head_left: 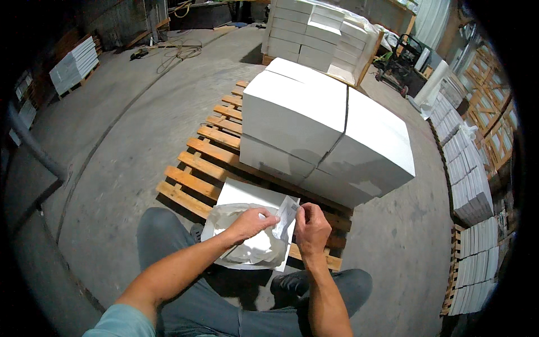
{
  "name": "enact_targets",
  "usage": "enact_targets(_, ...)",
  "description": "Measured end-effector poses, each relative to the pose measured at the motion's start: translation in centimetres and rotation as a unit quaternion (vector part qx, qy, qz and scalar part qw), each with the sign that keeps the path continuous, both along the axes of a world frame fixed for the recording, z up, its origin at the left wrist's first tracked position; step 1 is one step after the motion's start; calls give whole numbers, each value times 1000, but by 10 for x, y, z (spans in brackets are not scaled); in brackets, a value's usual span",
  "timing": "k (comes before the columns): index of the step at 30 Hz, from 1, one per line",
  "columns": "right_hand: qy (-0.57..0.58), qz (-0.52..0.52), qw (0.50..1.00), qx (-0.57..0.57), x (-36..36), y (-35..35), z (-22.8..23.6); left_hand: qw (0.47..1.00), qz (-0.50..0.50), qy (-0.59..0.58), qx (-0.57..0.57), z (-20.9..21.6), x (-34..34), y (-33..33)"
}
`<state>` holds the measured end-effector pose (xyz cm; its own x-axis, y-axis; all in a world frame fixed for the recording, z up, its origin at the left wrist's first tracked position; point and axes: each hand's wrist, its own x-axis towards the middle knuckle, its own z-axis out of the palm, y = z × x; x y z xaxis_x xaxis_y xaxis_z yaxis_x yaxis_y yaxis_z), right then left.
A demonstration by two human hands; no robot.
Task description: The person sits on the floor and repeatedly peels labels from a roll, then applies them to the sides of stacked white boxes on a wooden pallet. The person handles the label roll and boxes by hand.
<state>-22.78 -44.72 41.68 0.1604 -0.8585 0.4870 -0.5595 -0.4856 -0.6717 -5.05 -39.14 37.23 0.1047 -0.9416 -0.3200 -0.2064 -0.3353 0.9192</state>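
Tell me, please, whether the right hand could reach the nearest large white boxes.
Probably yes: the right hand is in front of the nearest large white boxes and nothing seems to block it, though it appears to hold a printed white label.

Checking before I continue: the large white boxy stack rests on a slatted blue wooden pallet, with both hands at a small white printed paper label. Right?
No: the head view shows the slatted wooden pallet is tan, not blue. The large white boxy stack does rest on it, with left hand and right hand at the small white paper label.
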Motion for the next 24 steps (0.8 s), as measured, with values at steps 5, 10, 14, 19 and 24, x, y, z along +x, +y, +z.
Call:
enact_targets(5,-117,-30,982,145,-10,-13,-11,996,-59,-59,-19,-20,3,3)
enact_targets(10,-235,-37,937,254,-20,-25,-11,998,-42,-39,-25,-22,3,3)
enact_targets(14,-263,-32,925,273,-27,-29,-15,999,-12,-33,-6,-6,3,2)
enact_targets(19,-334,-27,881,334,-25,-30,-14,999,43,22,-4,7,10,-3)
enact_targets(24,-377,-12,854,360,-23,-39,-31,998,59,35,10,32,22,-20)
